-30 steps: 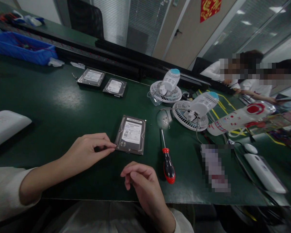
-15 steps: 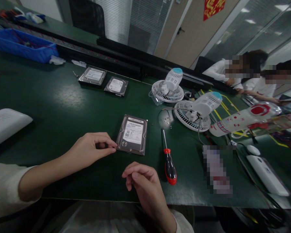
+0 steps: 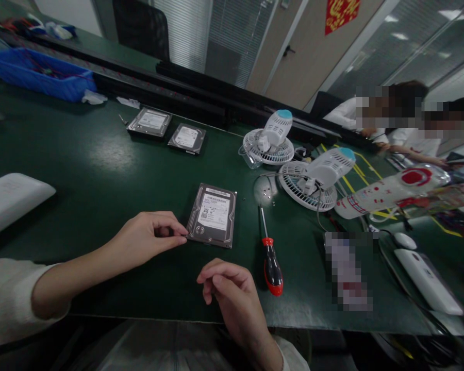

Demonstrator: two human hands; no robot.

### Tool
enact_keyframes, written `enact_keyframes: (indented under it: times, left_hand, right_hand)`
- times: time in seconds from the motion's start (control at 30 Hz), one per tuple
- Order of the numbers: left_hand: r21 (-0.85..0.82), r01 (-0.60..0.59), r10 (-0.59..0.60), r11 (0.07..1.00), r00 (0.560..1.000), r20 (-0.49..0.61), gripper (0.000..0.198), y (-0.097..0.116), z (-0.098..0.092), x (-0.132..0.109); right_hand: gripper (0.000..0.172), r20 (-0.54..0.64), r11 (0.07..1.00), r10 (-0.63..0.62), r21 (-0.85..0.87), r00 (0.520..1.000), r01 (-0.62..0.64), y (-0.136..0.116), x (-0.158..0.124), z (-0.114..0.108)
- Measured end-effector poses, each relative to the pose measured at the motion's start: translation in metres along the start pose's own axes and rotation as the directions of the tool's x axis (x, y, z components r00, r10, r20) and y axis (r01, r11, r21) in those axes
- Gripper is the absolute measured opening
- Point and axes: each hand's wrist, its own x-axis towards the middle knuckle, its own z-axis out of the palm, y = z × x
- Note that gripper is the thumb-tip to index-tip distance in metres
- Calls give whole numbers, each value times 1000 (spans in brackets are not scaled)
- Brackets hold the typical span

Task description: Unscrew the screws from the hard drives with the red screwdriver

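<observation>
A hard drive [image 3: 213, 215] with a white label lies flat on the green table in front of me. My left hand [image 3: 156, 232] has its thumb and fingertips pinched at the drive's near left corner. Nearer the table edge, my right hand [image 3: 232, 288] hovers with curled fingers, the thumb lying against them; no object shows in it. To its right rests a screwdriver [image 3: 271, 265] with a black and red handle, its shaft pointing away from me. Several tiny screws [image 3: 266, 194] are scattered beyond the screwdriver tip.
Two more hard drives [image 3: 150, 122] sit farther back, left of two white fans [image 3: 325, 172]. A blue bin [image 3: 58, 82] stands at the far left, a white device [image 3: 13, 203] at the left edge. A bottle [image 3: 386, 190] lies right; two people [image 3: 394, 113] sit beyond.
The whole view has shifted very slightly. Both hands, the hard drive and the screwdriver keep their places relative to each other.
</observation>
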Motion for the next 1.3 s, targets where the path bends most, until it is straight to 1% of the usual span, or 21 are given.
enact_keyframes:
  times: [0.17, 0.23, 0.3, 0.33, 0.37, 0.4, 0.43, 0.47, 0.5, 0.53, 0.57, 0.6, 0.67, 0.77, 0.87, 1.0, 1.1, 1.3]
  left_hand:
    - [-2, -9, 9, 1000, 1000, -7, 22, 0, 2, 2]
    - [-11, -12, 12, 1000, 1000, -5, 22, 2, 0, 2]
    - [-40, 16, -16, 999, 1000, 19, 24, 5, -4, 3]
    - [-64, 48, -46, 997, 998, 38, 27, 6, -7, 3]
    - [-91, 90, -85, 992, 995, 59, 29, 8, -9, 3]
    - [-119, 135, -126, 984, 989, 81, 31, 9, -12, 4]
    - [-142, 181, -167, 973, 980, 108, 32, 11, -13, 4]
    - [-157, 226, -205, 961, 969, 138, 33, 12, -14, 4]
    - [-169, 267, -239, 949, 956, 169, 34, 13, -14, 4]
    - [-177, 305, -269, 936, 942, 199, 34, 13, -14, 4]
    - [-185, 340, -298, 922, 928, 224, 34, 14, -12, 4]
    - [-198, 368, -319, 908, 917, 239, 34, 14, -10, 4]
    - [-237, 397, -341, 887, 908, 244, 34, 14, -6, 4]
    - [-286, 406, -348, 868, 908, 233, 39, 15, -2, 4]
    - [-311, 419, -359, 853, 904, 232, 46, 19, 0, 4]
    - [-317, 428, -363, 847, 899, 244, 53, 26, 0, 4]
    - [-306, 436, -373, 847, 895, 243, 52, 29, 0, 3]
    - [-304, 395, -335, 867, 914, 230, 50, 26, 1, 4]
  right_hand:
    - [10, -9, 1000, -3, -6, 1000, 3, 0, 1, 0]
    - [11, -8, 1000, -5, -11, 1000, 4, 0, 1, 0]
    - [11, 1, 1000, -14, -23, 1000, 14, 0, 0, -1]
    - [12, 2, 998, -34, -51, 999, 34, 1, -2, -1]
    - [13, -4, 991, -69, -115, 998, 68, 1, -4, -1]
    - [15, -8, 967, -126, -224, 992, 121, 2, -6, -1]
    - [17, -4, 911, -201, -369, 980, 186, 2, -8, 0]
    - [21, 21, 811, -279, -531, 960, 247, 3, -9, 2]
    - [26, 68, 676, -338, -677, 939, 292, 3, -9, 4]
    - [31, 124, 529, -372, -786, 920, 320, 3, -7, 6]
    - [36, 175, 402, -373, -855, 911, 329, 3, -5, 9]
    - [41, 207, 304, -354, -897, 912, 321, 3, -1, 11]
    - [46, 213, 172, -300, -947, 930, 272, 2, 8, 16]
    - [48, 189, 61, -247, -976, 951, 210, 2, 21, 19]
    - [48, 193, 19, -248, -979, 949, 204, 4, 25, 20]
    - [47, 208, 17, -248, -976, 946, 219, 7, 25, 19]
    - [48, 206, 15, -244, -976, 948, 216, 7, 26, 19]
    - [48, 205, -37, -228, -979, 952, 202, 7, 27, 21]
